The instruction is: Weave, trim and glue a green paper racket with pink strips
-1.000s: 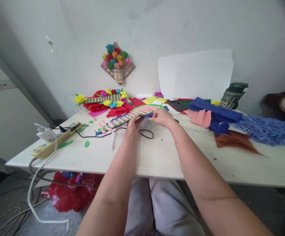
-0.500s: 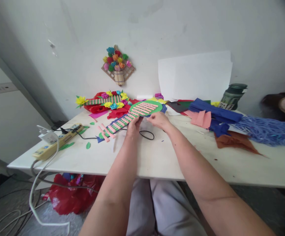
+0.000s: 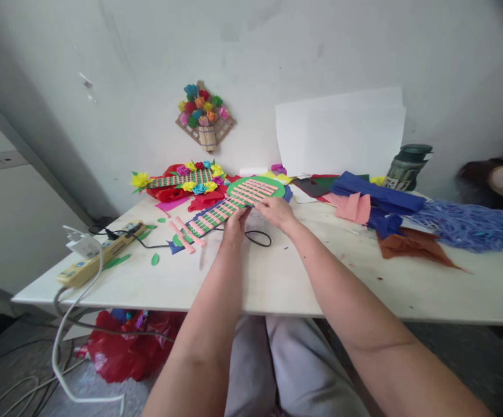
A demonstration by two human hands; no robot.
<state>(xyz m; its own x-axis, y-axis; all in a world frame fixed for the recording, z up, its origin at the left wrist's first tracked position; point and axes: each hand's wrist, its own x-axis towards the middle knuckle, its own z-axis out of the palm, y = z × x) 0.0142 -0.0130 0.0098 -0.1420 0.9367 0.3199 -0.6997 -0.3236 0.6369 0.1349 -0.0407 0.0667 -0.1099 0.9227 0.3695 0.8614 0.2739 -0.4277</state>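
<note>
A green guitar-shaped paper craft, crossed by rolled pink paper strips and thin lengthwise lines, lies tilted over blue crepe paper. My left hand is closed on its near edge, around the middle, with the fingertips hidden underneath. Just to the right, my right hand has its fingers pinched together against the same edge, below the round end. Whatever sits in that pinch is too small to make out. Behind the near edge a black cable loop rests on the white table.
Left are a power strip with a white plug and cut green leaves. A second craft with paper flowers lies behind. Crepe paper, blue shredded strands and a green bottle occupy the right.
My right hand has moved slightly left, bringing its pinched fingers from beside the craft to its edge. The left hand keeps its grip. The whole view has shifted a little.
</note>
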